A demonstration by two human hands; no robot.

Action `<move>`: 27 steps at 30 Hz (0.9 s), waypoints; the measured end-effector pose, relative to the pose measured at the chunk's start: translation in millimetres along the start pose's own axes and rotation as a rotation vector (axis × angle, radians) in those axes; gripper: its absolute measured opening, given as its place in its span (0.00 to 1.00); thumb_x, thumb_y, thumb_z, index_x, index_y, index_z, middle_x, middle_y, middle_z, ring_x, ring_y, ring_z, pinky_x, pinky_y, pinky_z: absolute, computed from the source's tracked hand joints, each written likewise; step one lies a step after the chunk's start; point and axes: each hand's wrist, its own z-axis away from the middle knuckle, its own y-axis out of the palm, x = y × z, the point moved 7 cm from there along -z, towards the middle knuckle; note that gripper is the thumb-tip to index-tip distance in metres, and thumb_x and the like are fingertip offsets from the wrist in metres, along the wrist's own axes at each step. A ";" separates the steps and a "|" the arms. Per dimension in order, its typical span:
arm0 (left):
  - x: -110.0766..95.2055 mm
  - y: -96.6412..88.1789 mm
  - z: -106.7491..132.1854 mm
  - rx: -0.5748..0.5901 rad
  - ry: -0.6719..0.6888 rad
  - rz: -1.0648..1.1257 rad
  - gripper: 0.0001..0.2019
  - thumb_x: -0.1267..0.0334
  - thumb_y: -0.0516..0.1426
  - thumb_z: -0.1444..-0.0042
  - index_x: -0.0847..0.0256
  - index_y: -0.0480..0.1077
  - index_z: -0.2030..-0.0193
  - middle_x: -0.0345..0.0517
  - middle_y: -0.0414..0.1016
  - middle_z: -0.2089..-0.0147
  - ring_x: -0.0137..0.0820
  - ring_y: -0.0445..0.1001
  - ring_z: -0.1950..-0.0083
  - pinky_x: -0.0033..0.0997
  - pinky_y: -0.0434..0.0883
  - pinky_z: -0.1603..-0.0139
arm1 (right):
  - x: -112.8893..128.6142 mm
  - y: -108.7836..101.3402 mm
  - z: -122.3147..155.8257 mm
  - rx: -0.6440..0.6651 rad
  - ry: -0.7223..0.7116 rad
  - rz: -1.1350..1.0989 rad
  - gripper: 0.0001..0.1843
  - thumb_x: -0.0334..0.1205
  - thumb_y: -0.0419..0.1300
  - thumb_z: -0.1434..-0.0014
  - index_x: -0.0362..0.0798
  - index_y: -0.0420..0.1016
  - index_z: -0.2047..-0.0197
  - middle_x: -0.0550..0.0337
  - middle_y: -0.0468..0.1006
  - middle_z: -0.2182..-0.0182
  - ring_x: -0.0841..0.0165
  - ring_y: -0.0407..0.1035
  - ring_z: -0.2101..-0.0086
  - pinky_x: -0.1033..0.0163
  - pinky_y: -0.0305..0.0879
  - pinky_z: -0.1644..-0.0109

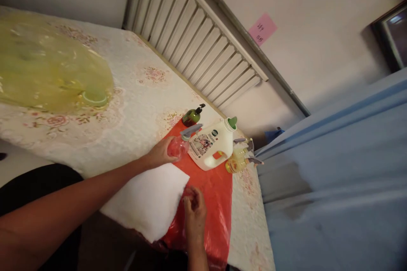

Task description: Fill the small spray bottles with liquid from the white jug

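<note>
Bottle point(181, 147) — contents unclear — clasped in left hand point(160, 152); right hand point(196, 209) curled, grip unclear.

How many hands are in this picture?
2: the left hand grips a see-through bottle beside the white jug; the right hand is over the red sheet, near the white pad.
</note>
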 end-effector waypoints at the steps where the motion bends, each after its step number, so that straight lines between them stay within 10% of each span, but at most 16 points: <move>1: -1.2 -3.1 -0.9 -0.017 -0.010 0.005 0.34 0.57 0.65 0.56 0.56 0.64 0.39 0.50 0.75 0.43 0.48 0.72 0.40 0.45 0.70 0.39 | -1.9 -7.2 3.2 -0.016 0.009 0.003 0.19 0.42 0.62 0.46 0.47 0.78 0.51 0.51 0.83 0.55 0.60 0.77 0.57 0.56 0.72 0.50; 14: -46.2 -31.3 11.5 -0.153 -0.087 -0.145 0.37 0.57 0.64 0.55 0.61 0.61 0.38 0.50 0.74 0.45 0.41 0.75 0.47 0.41 0.72 0.44 | -18.9 -32.8 25.5 -0.014 0.044 -0.149 0.19 0.43 0.63 0.49 0.46 0.79 0.53 0.53 0.84 0.62 0.61 0.79 0.62 0.58 0.75 0.57; 27: -76.1 99.1 93.5 0.072 -0.023 -0.080 0.36 0.62 0.66 0.57 0.57 0.61 0.39 0.52 0.74 0.42 0.47 0.72 0.39 0.50 0.68 0.38 | -21.3 -80.6 44.0 -0.097 0.019 -0.210 0.18 0.44 0.62 0.49 0.46 0.79 0.56 0.53 0.84 0.64 0.60 0.79 0.63 0.56 0.76 0.57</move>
